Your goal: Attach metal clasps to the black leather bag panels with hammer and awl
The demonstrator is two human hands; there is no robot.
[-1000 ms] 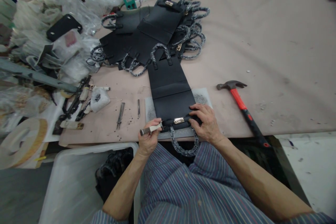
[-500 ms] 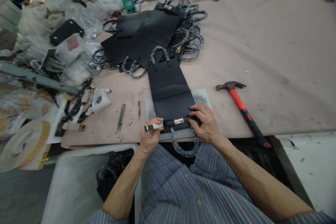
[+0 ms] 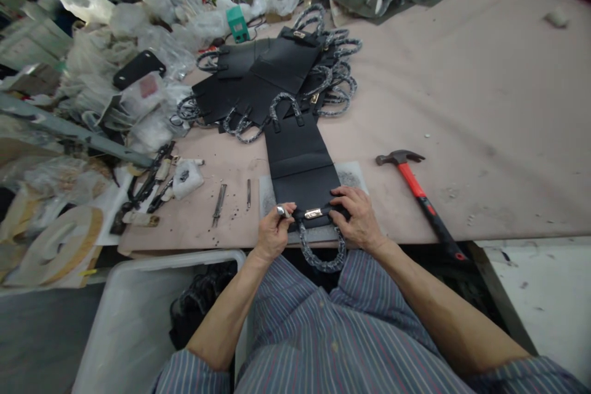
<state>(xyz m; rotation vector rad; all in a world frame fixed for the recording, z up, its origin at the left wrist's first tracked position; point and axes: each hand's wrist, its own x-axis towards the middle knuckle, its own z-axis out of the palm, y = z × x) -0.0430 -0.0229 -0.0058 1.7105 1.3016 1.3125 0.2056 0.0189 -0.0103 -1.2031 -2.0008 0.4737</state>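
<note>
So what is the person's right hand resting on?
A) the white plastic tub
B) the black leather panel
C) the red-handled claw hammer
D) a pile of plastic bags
B: the right hand lies on the black leather panel, right beside its gold clasp.

A red-handled claw hammer (image 3: pixel 414 184) and two steel tools (image 3: pixel 219 204) lie on the pale work table (image 3: pixel 484 104).

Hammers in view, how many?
1: a claw hammer with a red-and-black handle, on the pink table cover, right of the black leather panel. Clutter at left may hide others.
</note>
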